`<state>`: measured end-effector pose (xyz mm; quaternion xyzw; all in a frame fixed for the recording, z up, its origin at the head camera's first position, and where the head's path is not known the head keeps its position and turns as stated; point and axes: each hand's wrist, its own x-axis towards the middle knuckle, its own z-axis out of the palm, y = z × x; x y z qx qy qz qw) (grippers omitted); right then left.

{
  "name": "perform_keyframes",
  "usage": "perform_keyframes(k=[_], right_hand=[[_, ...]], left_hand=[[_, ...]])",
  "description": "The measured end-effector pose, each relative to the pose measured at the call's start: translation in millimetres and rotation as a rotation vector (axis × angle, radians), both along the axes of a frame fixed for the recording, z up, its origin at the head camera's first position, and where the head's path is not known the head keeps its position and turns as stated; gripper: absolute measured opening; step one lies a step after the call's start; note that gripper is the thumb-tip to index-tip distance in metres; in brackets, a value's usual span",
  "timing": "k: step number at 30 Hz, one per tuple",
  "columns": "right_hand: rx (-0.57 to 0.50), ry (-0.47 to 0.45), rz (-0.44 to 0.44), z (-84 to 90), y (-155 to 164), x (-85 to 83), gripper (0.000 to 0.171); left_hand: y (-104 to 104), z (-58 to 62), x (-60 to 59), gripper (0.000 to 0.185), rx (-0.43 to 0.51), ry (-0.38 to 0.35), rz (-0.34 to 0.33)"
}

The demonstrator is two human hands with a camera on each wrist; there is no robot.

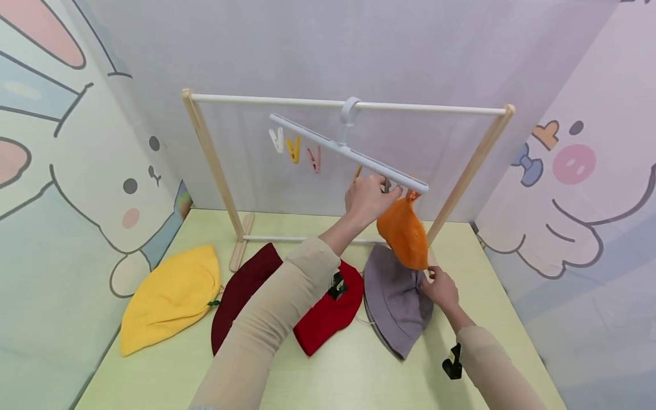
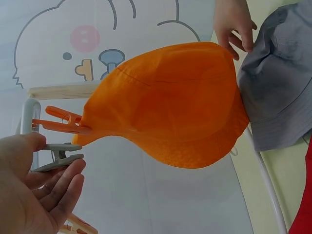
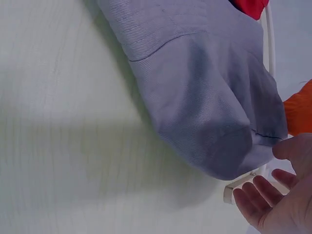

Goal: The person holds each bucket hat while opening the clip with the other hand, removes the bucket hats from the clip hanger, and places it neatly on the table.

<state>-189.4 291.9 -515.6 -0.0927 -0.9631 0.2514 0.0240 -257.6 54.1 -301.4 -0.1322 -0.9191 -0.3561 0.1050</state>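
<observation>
An orange cap (image 1: 405, 233) hangs from an orange clothespin (image 2: 63, 122) at the right end of the light-coloured hanger (image 1: 343, 149). Beside that peg, my left hand (image 1: 366, 198) pinches a grey clothespin (image 2: 61, 156) between thumb and fingers, close to the cap's gathered tip. Below, a grey bucket hat (image 3: 195, 92) lies folded on the table. My right hand (image 1: 442, 287) is at its far right edge, under the orange cap, fingers loosely spread; whether the thumb touches the hat is hard to tell.
White, yellow and pink clothespins (image 1: 314, 159) hang on the hanger's left half. The hanger hooks over the white rail (image 1: 266, 101) of a wooden rack. A yellow hat (image 1: 171, 296), a dark red hat (image 1: 246, 290) and a red hat (image 1: 328, 316) lie on the table.
</observation>
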Motion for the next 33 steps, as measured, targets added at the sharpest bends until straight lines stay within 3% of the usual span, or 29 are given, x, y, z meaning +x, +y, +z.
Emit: perform_keyframes(k=[10, 20, 33], right_hand=[[0.024, 0.176, 0.087, 24.8, 4.2, 3.3, 0.049], [-0.039, 0.306, 0.096, 36.3, 11.0, 3.8, 0.045], [-0.133, 0.379, 0.149, 59.0, 7.2, 7.7, 0.049]], left_hand=[[-1.9, -1.6, -1.5, 0.035, -0.005, 0.002, 0.000], [-2.7, -3.5, -1.2, 0.034, -0.001, -0.003, 0.001], [-2.0, -6.3, -3.8, 0.029, 0.002, -0.017, 0.021]])
